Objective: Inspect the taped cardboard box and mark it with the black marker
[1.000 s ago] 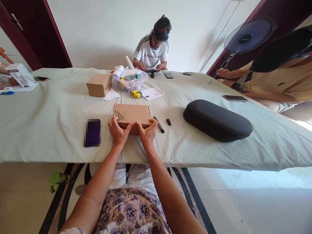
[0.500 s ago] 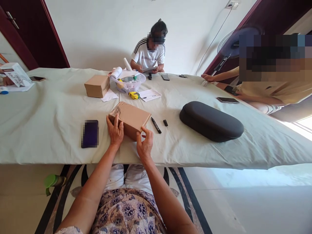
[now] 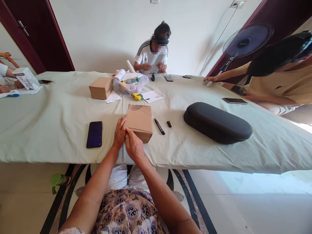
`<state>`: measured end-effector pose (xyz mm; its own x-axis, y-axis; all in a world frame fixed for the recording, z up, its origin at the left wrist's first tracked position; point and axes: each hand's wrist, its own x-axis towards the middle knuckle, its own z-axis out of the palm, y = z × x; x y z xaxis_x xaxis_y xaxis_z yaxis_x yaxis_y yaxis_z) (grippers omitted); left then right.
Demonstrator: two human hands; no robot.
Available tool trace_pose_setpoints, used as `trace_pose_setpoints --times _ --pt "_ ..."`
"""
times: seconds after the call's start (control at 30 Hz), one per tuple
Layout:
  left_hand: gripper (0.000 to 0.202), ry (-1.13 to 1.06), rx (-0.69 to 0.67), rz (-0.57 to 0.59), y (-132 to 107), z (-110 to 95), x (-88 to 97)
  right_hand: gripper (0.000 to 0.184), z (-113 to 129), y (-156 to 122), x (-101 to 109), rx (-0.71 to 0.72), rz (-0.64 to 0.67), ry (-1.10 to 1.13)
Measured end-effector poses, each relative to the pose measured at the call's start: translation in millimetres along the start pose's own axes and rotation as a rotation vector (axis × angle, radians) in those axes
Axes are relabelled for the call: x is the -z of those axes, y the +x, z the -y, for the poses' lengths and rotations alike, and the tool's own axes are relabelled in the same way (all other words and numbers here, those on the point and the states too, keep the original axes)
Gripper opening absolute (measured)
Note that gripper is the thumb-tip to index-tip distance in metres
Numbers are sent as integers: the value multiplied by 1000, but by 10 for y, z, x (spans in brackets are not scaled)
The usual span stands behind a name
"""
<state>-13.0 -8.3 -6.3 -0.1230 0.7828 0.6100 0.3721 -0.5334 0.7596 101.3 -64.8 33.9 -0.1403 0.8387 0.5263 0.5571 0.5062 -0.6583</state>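
A small brown cardboard box (image 3: 139, 119) stands on the cloth in front of me, with black line drawing along the far edge of its top. My left hand (image 3: 119, 134) is against the box's left side, fingers stretched along it. My right hand (image 3: 134, 144) is at the near left corner, its fingertips close to the left hand; some of its fingers are hidden. Between them the hands hold the box. An uncapped black marker (image 3: 159, 126) lies right of the box, its cap (image 3: 169, 124) apart from it. Left of my hands is a dark phone (image 3: 94, 134).
A black oval case (image 3: 217, 123) lies to the right. Farther back are another cardboard box (image 3: 101, 88), a filled plastic basin (image 3: 143, 82), a yellow tape measure (image 3: 136, 97) and paper (image 3: 154, 96). Across sits a person (image 3: 152, 57) holding a sheet; others sit at both ends.
The cardboard box has been turned on the table, so its drawn edge now faces away. My right hand has gone from its right end to the near left corner.
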Motion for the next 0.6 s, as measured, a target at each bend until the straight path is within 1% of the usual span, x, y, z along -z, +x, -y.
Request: trace_pose_setpoints --times 0.07,0.13,0.2,0.33,0.4,0.47,0.6 --pt "70 8 10 9 4 12 -5 32 5 76 100 -87 24 -27" --pt "70 10 18 21 1 4 -10 24 -3 121 171 -186 22 -71" --pt "69 10 24 27 -4 -23 -13 23 -38 132 210 -263 -18 -96" --pt "66 18 36 27 -17 -101 -22 33 -192 76 287 -330 -114 -18" --pt "66 18 38 24 -24 -132 -29 37 -294 31 369 -351 -141 23" --pt "66 8 42 21 -31 -153 -35 40 -402 -8 476 -385 -180 19" --pt "64 -35 69 4 -44 -172 -39 55 -640 -34 646 -468 -306 0"
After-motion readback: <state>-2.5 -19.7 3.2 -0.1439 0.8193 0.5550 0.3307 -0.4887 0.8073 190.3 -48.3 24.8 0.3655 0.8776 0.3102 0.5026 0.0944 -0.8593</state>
